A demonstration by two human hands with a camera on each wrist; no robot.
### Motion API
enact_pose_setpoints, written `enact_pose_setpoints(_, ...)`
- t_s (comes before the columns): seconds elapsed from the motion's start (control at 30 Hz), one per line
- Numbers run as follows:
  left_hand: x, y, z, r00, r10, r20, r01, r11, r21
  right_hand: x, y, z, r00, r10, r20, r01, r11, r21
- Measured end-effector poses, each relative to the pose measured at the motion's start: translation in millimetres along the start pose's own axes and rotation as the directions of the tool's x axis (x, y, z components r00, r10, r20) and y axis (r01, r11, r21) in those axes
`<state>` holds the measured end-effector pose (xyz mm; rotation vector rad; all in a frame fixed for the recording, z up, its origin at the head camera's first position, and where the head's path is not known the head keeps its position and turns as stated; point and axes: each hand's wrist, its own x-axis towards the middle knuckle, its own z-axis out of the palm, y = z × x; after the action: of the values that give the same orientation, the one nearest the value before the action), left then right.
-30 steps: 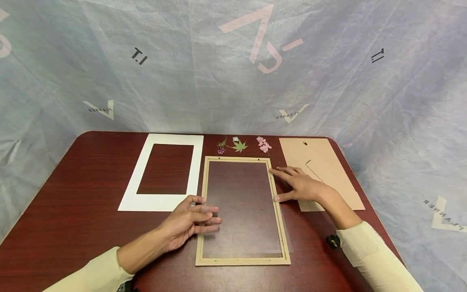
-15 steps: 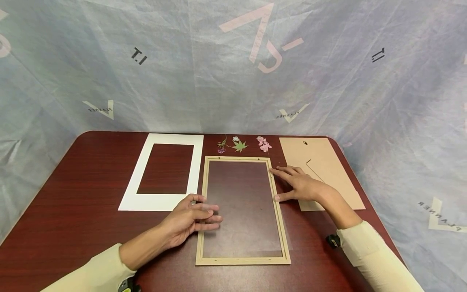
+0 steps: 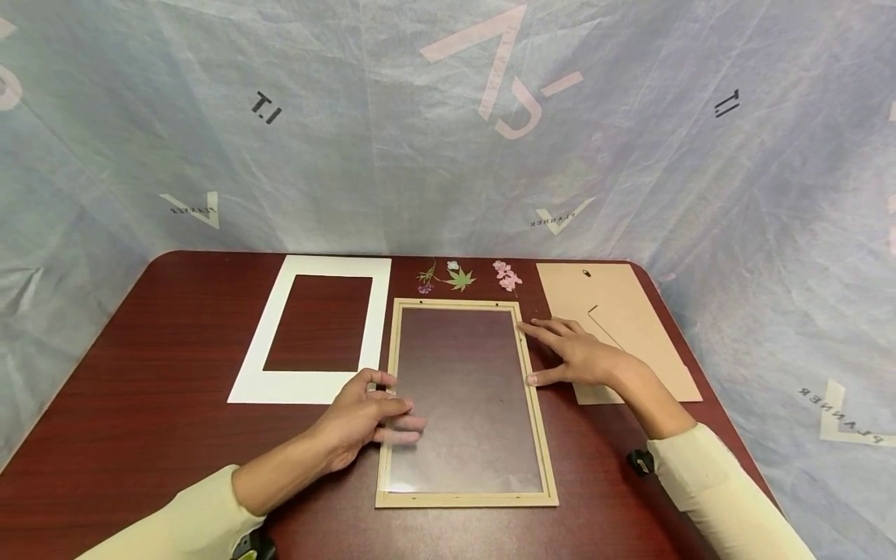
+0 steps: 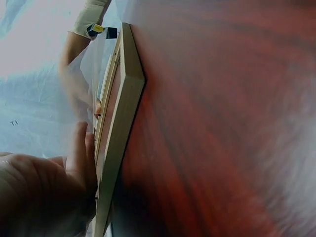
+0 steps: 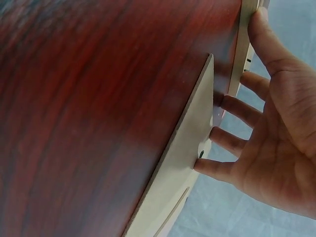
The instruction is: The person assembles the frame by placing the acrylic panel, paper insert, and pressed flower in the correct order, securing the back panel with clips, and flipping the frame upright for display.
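A pale wooden picture frame [image 3: 549, 467] lies on the table in front of me. Over its opening is a clear sheet [image 3: 465, 389], with glare near its lower left corner. At the frame's left side my left hand [image 3: 364, 412] pinches the sheet, thumb above and paler-looking fingers beneath it. In the left wrist view, the left hand [image 4: 49, 182] is beside the frame's raised rim [image 4: 123, 94]. My right hand [image 3: 577, 354] touches the frame's right side with thumb and index finger; its fingers are spread. The right wrist view shows the thumb [image 5: 269, 42] against the frame's edge.
A white mat board [image 3: 280, 387] with a rectangular cutout lies to the left. A brown backing board [image 3: 616, 303] with a stand flap and a small hanger lies at right. Behind the frame are a green leaf [image 3: 460, 279], pink flowers [image 3: 505, 276] and a purple-flowered sprig [image 3: 425, 281].
The clear sheet's right edge no longer shows past the frame's right side, and glare has appeared at its lower left. The left hand shifted very slightly; the right hand stayed still.
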<state>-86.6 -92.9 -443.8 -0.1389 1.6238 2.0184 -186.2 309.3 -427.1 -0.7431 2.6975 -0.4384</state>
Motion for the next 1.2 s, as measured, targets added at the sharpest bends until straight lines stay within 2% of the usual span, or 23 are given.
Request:
enact_pose_setpoints(0.2, 3.8, 8.1, -5.2, 0.998, 0.025, -0.053, -0.015, 0.984, 0.178, 1.1, 2.3, 2.2, 1.000, -0.023, -0.006, 0.023, 1.000, -0.004)
enact_pose_setpoints(0.37, 10.5, 16.6, -14.6, 0.995, 0.048, -0.088, -0.017, 0.944, 0.328, 0.6, 2.1, 1.3, 1.000, -0.023, -0.004, 0.023, 1.000, -0.009)
enact_pose_setpoints(0.5, 15.9, 21.0, -21.7, 0.995, 0.052, -0.085, -0.012, 0.908, 0.419, 0.6, 2.9, 1.4, 1.000, 0.000, 0.007, 0.001, 1.000, -0.015)
enact_pose_setpoints(0.73, 19.6, 22.5, -25.4, 0.998, 0.044, -0.044, -0.017, 0.873, 0.488, -0.5, -7.7, -5.9, 1.000, 0.006, 0.007, -0.006, 1.000, -0.002)
enact_pose_setpoints(1.0, 22.1, 20.8, -27.3, 0.998, 0.057, -0.009, -0.040, 0.799, 0.600, -0.5, -10.4, -5.2, 1.000, 0.018, 0.019, -0.018, 1.000, -0.002)
enact_pose_setpoints(1.2, 22.0, 19.0, -28.2, 0.998, 0.063, -0.011, -0.042, 0.773, 0.633, -0.2, -10.3, -4.6, 0.999, 0.020, 0.027, -0.020, 1.000, 0.001)
